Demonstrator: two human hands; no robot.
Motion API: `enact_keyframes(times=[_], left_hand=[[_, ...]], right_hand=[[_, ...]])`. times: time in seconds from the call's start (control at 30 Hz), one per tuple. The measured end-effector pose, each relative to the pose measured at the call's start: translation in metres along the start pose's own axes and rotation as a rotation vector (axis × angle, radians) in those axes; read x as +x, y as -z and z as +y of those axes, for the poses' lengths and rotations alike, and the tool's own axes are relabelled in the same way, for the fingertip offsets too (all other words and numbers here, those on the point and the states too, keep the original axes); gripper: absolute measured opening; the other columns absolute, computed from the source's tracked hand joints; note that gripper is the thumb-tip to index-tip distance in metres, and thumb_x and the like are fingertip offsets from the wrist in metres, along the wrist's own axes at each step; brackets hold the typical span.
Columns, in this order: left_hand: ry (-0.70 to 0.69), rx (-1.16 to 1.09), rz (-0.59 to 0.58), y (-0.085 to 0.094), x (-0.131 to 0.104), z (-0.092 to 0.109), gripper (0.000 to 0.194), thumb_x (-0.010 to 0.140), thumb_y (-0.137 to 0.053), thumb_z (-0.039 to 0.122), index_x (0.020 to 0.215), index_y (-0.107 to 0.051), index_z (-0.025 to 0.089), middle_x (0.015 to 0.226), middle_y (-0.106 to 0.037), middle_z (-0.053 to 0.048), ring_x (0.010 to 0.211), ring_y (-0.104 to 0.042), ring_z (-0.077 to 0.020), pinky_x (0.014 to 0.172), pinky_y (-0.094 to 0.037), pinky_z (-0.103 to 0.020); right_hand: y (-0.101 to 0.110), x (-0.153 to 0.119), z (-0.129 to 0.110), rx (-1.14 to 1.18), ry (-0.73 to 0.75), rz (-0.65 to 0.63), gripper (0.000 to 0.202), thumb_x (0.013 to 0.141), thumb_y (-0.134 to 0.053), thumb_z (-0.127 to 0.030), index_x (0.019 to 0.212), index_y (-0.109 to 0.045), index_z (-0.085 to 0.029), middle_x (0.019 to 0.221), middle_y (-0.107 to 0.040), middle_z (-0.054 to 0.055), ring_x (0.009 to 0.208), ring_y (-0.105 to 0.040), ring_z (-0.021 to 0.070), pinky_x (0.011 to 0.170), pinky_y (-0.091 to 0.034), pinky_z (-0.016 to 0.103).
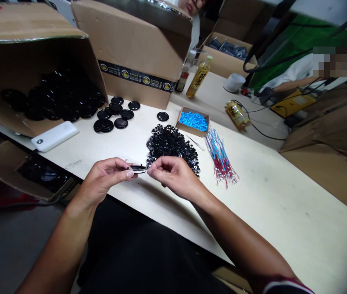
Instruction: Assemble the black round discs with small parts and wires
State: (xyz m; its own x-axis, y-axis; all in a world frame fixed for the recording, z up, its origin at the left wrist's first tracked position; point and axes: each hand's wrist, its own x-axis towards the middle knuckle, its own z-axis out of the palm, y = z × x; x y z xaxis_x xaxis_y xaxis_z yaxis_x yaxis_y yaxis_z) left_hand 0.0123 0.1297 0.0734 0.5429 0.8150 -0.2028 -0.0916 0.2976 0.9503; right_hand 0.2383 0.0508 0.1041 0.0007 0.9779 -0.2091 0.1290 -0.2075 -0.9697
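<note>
My left hand (pixel 107 177) pinches a flat black disc (pixel 138 168) edge-on above the table's front edge. My right hand (pixel 173 175) meets the disc's other side with thumb and forefinger closed, apparently on a small part too tiny to make out. Just beyond my hands lies a heap of small black round pieces (pixel 172 145). A bundle of red and blue wires (pixel 221 157) lies to its right. A small carton of blue plastic bits (pixel 193 121) sits behind the heap.
Several black discs (pixel 115 116) lie loose beside a tipped cardboard box (pixel 32 53) full of more. A white power bank (pixel 54 136), bottles (pixel 198 77), a large carton (pixel 136 45) and cables (pixel 262 126) stand around the pale table (pixel 283 204). Another person sits at the far side.
</note>
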Motion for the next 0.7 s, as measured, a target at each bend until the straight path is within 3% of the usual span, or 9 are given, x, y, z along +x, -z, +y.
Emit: enact_keyframes(times=[0.4,0.7], left_hand=[[0.011,-0.051,-0.062,0.0046,-0.0014,-0.001,0.018,0.074,-0.098,0.026,0.084,-0.085,0.018,0.097,-0.086,-0.008,0.085,-0.082,-0.0203,0.085,-0.067,-0.028],[-0.009,-0.145,-0.121,0.004,-0.0036,0.0021,0.019,0.073,-0.099,0.027,0.082,-0.085,0.017,0.101,-0.086,-0.011,0.084,-0.084,-0.0249,0.082,-0.069,-0.033]], right_hand=[[0.0006,-0.0024,0.0008,0.057,-0.088,-0.039,0.031,0.083,-0.085,-0.045,0.084,-0.075,-0.016,0.065,-0.059,-0.003,0.056,-0.045,0.0088,0.05,-0.034,0.022],[0.0049,0.0008,0.0017,0.083,-0.135,-0.079,0.031,0.08,-0.085,-0.044,0.087,-0.077,-0.015,0.068,-0.063,-0.001,0.055,-0.048,0.0096,0.047,-0.037,0.022]])
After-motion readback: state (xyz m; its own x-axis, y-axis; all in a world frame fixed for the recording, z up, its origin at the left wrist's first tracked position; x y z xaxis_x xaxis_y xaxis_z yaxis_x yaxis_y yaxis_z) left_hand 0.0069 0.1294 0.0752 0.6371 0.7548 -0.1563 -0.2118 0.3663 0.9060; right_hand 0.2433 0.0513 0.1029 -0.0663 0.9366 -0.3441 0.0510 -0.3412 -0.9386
